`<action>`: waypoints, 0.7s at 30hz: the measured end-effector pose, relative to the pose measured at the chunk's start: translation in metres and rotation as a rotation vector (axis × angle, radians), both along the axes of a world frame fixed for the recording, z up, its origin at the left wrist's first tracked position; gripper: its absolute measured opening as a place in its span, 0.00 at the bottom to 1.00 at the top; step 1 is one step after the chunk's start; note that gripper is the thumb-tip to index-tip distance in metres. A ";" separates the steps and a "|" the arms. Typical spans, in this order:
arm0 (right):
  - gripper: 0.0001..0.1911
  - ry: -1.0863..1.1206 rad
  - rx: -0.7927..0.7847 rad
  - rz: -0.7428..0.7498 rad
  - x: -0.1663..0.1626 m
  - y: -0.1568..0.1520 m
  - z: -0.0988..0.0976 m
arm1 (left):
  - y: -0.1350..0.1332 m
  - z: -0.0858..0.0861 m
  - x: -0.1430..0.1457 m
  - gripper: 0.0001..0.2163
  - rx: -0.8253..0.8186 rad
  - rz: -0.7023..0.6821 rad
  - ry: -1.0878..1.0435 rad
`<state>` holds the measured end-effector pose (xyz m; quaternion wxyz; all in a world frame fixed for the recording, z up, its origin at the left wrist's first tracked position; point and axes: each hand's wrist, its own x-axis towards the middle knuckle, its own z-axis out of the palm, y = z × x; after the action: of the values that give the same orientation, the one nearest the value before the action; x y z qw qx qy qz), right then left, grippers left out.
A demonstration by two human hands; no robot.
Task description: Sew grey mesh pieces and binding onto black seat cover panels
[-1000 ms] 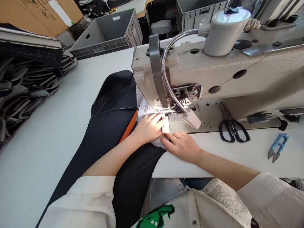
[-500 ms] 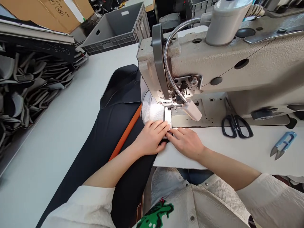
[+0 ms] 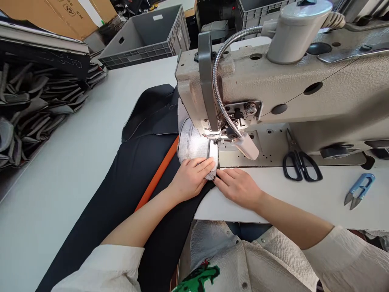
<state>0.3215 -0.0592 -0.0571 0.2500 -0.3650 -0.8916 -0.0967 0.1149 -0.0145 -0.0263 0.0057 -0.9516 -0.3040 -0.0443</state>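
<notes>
Under the lit presser foot of a sewing machine (image 3: 219,136) lies a light grey-white mesh fabric piece (image 3: 193,142) with a dark line near its right edge. My left hand (image 3: 191,176) rests on its near part, fingers stretched out and lying over the fabric. At the near right corner, my right hand (image 3: 237,186) has its fingertips closed on the edge; the thumb is mostly hidden. A large black fabric (image 3: 133,178) with an orange strip (image 3: 156,178) spreads beneath and to the left, hanging past the table's front edge.
Black-handled scissors (image 3: 299,162) lie by the machine bed, and blue thread snips (image 3: 359,190) farther right. Stacked fabric pieces (image 3: 39,101) line the left side. A grey crate (image 3: 148,36) and a cardboard box (image 3: 60,18) stand behind the white table (image 3: 85,129).
The camera view has shifted slightly. My left thumb has drawn in towards the fingers, and more of the mesh piece's near corner shows between my hands.
</notes>
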 end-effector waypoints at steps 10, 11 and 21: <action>0.15 -0.021 0.000 0.049 -0.001 0.002 -0.005 | -0.004 -0.001 0.006 0.20 0.004 0.043 0.034; 0.14 -0.038 -0.008 0.029 -0.002 -0.001 -0.006 | -0.003 0.000 0.007 0.20 0.014 0.043 0.045; 0.16 -0.027 -0.088 -0.135 -0.010 -0.008 -0.005 | 0.031 0.004 0.015 0.17 0.121 0.033 0.111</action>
<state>0.3117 -0.0673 -0.0618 0.2145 -0.4334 -0.8717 -0.0790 0.1298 0.0167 -0.0227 0.0807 -0.9454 -0.3158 -0.0094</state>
